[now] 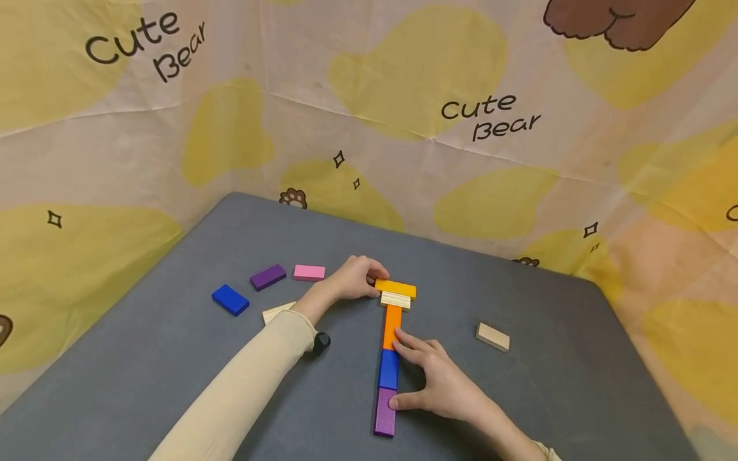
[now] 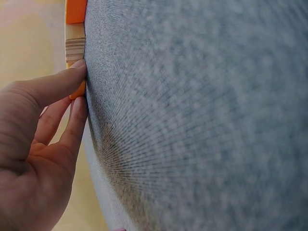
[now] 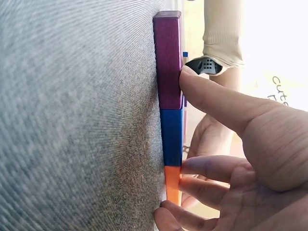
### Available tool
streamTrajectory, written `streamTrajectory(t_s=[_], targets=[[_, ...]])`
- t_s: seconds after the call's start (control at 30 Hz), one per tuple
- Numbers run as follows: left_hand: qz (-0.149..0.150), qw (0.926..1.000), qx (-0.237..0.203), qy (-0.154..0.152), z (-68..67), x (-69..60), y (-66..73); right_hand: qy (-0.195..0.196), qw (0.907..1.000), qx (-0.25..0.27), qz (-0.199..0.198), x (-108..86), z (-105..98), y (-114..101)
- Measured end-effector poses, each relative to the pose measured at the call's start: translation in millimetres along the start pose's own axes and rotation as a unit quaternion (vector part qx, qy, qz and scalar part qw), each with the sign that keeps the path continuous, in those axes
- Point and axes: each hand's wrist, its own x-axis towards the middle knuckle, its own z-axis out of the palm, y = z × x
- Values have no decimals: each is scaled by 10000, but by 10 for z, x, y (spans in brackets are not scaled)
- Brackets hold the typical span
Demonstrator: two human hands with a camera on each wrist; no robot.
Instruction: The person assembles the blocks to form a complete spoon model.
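Observation:
A purple block (image 1: pixel 385 413), a blue block (image 1: pixel 389 369) and an orange block (image 1: pixel 393 326) lie end to end in a line. Crosswise at its far end lies a natural wood block (image 1: pixel 395 301), and beyond that a yellow-orange block (image 1: pixel 396 289). The left hand (image 1: pixel 353 278) pinches the left end of the yellow-orange block between thumb and fingers, seen also in the left wrist view. Along the line's right side, the right hand (image 1: pixel 441 381) rests its thumb on the purple block and its outstretched fingertips against the orange block.
Left of the line lie a pink block (image 1: pixel 309 273), a purple block (image 1: pixel 268 277), a blue block (image 1: pixel 230 299) and a wood block (image 1: pixel 278 312) partly behind the left sleeve. Another wood block (image 1: pixel 492 337) lies to the right. A printed cloth stands behind the grey table (image 1: pixel 553 397).

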Motion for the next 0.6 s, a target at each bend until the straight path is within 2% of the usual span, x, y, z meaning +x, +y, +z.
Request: streamTrajectory(t_s=[0.6], targets=[[13,10000,10,-27,8,-25,4,38,10000,-5,-8,-16,19,-16]])
